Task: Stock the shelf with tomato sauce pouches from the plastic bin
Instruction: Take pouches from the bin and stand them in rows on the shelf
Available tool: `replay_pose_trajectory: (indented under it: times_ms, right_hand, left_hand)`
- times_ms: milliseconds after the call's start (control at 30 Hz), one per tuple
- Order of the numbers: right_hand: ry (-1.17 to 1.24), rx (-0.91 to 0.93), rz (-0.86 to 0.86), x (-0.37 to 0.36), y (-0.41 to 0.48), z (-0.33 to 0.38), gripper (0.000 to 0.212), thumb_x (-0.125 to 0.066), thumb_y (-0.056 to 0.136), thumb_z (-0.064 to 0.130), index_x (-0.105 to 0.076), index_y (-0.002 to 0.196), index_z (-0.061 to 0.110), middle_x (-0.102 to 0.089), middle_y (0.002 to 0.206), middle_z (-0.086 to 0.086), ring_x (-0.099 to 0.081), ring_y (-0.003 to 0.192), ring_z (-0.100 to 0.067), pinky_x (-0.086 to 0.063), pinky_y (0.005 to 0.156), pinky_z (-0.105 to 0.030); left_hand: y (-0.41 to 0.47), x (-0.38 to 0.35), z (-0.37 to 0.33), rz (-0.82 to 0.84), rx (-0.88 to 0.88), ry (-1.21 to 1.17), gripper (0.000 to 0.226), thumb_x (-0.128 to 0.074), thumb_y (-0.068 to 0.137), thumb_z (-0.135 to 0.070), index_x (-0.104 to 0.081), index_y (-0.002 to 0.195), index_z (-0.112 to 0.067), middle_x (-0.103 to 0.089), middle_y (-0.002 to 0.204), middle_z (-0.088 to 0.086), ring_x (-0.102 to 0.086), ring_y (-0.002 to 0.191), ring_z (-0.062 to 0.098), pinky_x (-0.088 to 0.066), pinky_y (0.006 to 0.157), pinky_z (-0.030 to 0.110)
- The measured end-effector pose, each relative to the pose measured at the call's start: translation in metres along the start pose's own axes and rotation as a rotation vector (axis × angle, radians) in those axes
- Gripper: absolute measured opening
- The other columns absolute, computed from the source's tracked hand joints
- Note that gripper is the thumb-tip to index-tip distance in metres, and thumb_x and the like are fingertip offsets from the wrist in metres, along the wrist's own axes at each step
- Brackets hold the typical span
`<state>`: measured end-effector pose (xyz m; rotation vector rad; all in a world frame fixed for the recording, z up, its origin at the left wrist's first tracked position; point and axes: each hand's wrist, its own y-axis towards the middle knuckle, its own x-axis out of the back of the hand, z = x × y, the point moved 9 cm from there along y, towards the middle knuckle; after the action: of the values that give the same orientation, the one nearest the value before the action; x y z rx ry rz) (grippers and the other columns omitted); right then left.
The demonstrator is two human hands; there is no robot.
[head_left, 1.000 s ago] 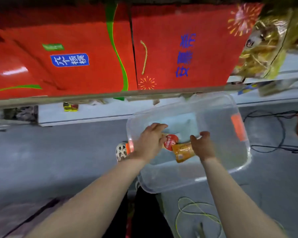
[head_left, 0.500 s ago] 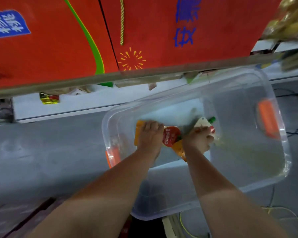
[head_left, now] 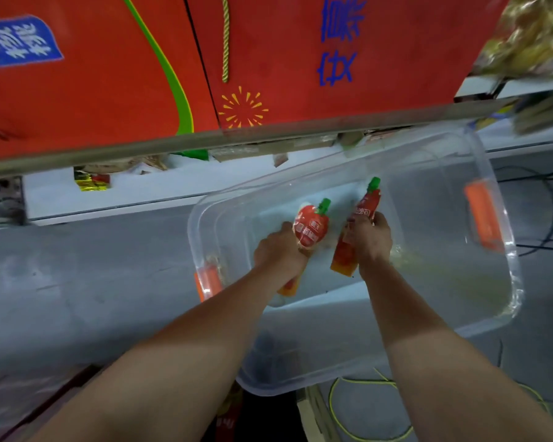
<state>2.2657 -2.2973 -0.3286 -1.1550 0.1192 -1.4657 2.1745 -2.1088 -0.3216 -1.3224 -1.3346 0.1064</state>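
Both of my hands are down inside the clear bin, each gripping one tomato sauce pouch. My left hand has its fingers curled round the left pouch, whose red face and green cap stick out past my knuckles, pointing away from me. My right hand is wrapped round the middle of the right pouch; its green cap points up toward the shelf, and its orange bottom end hangs out on the near side of my fist. The two pouches are just beside each other, not touching.

My left wrist covers most of the left pouch's lower half; only an orange tip shows beneath it. The print on both pouches is too blurred to read. I cannot tell whether either pouch rests on the bin's bottom.
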Motion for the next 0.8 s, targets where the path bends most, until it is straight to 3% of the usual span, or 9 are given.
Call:
replay_pose_trajectory:
  times_ms: [67,167,233,333,500,667,800]
  right_hand:
    - [0.286,-0.063,0.102,0.003,-0.010,0.005,0.030,-0.052,0.092,0.021,-0.057,0.121,0.013,-0.067,0.094,-0.009,-0.068,0.080,-0.028,-0.058,0.079,-0.041]
    - [0.506,-0.027,0.347,0.009,-0.041,0.024,0.023,-0.065,0.092,0.016,-0.062,0.113,0.008,-0.071,0.085,-0.010,-0.071,0.066,-0.022,-0.058,0.064,-0.034]
    - [0.537,0.015,0.440,0.020,-0.066,0.040,0.019,-0.070,0.090,0.017,-0.065,0.106,0.009,-0.074,0.084,-0.008,-0.073,0.069,-0.020,-0.059,0.065,-0.033]
    - [0.576,0.017,0.450,0.043,-0.096,0.059,0.018,-0.071,0.089,0.018,-0.068,0.104,0.008,-0.077,0.090,-0.008,-0.074,0.076,-0.022,-0.059,0.068,-0.035]
    - [0.594,0.042,0.410,0.078,-0.147,0.100,0.008,-0.072,0.087,0.015,-0.068,0.094,0.012,-0.076,0.082,-0.003,-0.073,0.068,-0.019,-0.058,0.069,-0.036]
    - [0.659,0.255,0.467,0.108,-0.212,0.164,0.019,-0.069,0.089,0.010,-0.065,0.107,0.009,-0.075,0.087,-0.002,-0.071,0.073,-0.014,-0.058,0.073,-0.033]
    - [0.611,0.488,0.528,0.125,-0.273,0.222,0.015,-0.069,0.088,0.009,-0.069,0.102,0.014,-0.076,0.090,-0.002,-0.071,0.081,-0.016,-0.058,0.078,-0.033]
  left_hand:
    - [-0.006,0.010,0.001,0.029,0.055,-0.226,0.053,-0.071,0.076,-0.039,-0.051,0.122,-0.022,-0.065,0.117,0.007,-0.060,0.110,0.033,-0.047,0.086,0.033]
    - [-0.026,0.030,-0.016,0.113,-0.057,-0.380,0.054,-0.072,0.076,-0.044,-0.057,0.125,-0.026,-0.066,0.123,0.003,-0.061,0.113,0.027,-0.049,0.096,0.038]
    - [-0.047,0.046,-0.026,0.173,-0.112,-0.509,0.047,-0.070,0.081,-0.042,-0.059,0.124,-0.027,-0.066,0.124,0.002,-0.062,0.113,0.025,-0.048,0.099,0.044]
    - [-0.084,0.077,-0.035,0.206,-0.146,-0.639,0.031,-0.063,0.090,-0.039,-0.060,0.119,-0.029,-0.067,0.122,0.000,-0.063,0.110,0.021,-0.048,0.101,0.044]
    - [-0.137,0.140,-0.036,0.110,-0.148,-0.813,0.019,-0.060,0.090,-0.047,-0.060,0.106,-0.036,-0.069,0.110,-0.007,-0.065,0.105,0.018,-0.049,0.099,0.039]
    - [-0.183,0.202,-0.023,0.011,-0.173,-0.991,0.021,-0.070,0.077,-0.044,-0.067,0.094,-0.030,-0.073,0.108,0.001,-0.068,0.103,0.024,-0.049,0.099,0.048]
    - [-0.228,0.258,-0.018,-0.108,-0.331,-0.978,0.007,-0.064,0.092,-0.023,-0.066,0.099,-0.023,-0.073,0.106,0.006,-0.068,0.099,0.022,-0.052,0.097,0.046]
